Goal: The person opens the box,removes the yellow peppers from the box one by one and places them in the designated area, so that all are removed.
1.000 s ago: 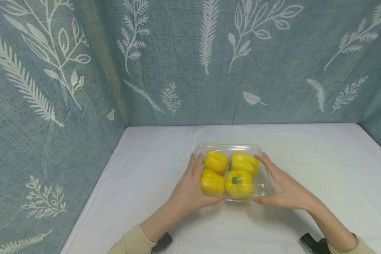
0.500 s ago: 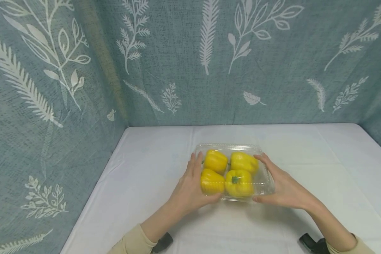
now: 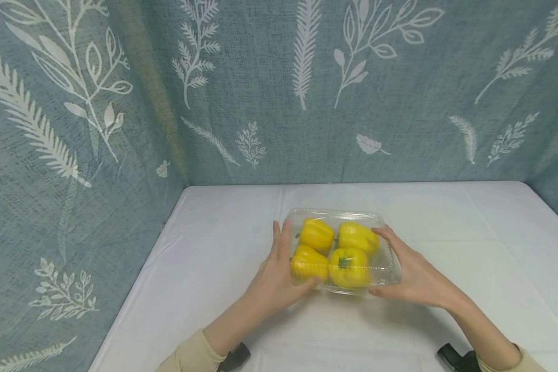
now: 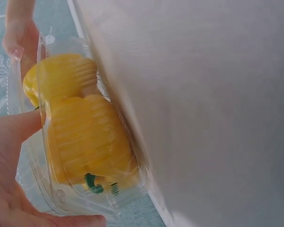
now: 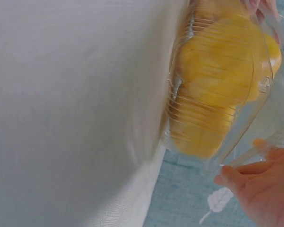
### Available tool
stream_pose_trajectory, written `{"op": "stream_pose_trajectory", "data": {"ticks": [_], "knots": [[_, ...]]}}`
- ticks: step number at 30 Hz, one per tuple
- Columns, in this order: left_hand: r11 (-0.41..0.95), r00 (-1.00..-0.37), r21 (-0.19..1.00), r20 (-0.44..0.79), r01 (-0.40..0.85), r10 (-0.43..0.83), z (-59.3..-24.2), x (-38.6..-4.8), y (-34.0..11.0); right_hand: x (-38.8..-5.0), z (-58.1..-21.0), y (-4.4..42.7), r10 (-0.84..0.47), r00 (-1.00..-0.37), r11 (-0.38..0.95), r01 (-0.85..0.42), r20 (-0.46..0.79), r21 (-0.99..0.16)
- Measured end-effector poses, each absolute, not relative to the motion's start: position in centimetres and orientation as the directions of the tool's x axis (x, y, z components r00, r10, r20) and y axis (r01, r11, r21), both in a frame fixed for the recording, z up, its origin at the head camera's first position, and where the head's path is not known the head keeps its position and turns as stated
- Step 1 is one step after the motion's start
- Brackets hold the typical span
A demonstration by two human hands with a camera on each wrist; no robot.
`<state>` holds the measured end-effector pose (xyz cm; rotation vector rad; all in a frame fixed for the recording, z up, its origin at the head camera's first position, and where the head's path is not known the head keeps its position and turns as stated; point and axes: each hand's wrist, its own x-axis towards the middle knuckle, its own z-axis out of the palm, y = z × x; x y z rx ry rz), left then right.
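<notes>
Several yellow bell peppers (image 3: 349,268) lie inside a clear plastic clamshell container (image 3: 390,273) on the white table. The lid lies over them. My left hand (image 3: 274,276) holds the container's left side, its thumb at the near edge and its fingers up along the left edge. On the opposite side my right hand (image 3: 416,274) grips the right end, thumb at the near corner and fingers at the far right. In the left wrist view a green stem (image 4: 92,183) shows through the ribbed plastic wall. Part of each hand's fingers is hidden behind the container.
A white cloth (image 3: 214,227) covers the table. Blue-green curtains (image 3: 269,77) with white leaf prints stand behind the table and along its left and right sides. Dark devices (image 3: 451,356) sit at both wrists, by the beige sleeves (image 3: 190,354).
My left hand has slid slightly left, its thumb drawing back along the near edge and its fingers standing straighter. The container's left side has shifted a little. The right hand has barely moved.
</notes>
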<state>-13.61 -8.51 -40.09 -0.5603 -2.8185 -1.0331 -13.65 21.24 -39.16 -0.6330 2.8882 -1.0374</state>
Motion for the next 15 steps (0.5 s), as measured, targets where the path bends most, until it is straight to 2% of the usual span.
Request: {"op": "stream_pose_trajectory", "data": {"ticks": [8, 15], "knots": [[0.734, -0.965, 0.630, 0.120, 0.255, 0.233, -40.21, -14.09, -8.70, -13.56, -39.24, 21.12, -0.369, -0.921, 0.701, -0.362, 0.122, -0.614], [0.740, -0.961, 0.617, 0.128, 0.270, 0.244, -40.21, -14.20, -8.90, -13.56, -39.30, 21.09, -0.372, -0.921, 0.701, -0.361, 0.117, -0.615]]}}
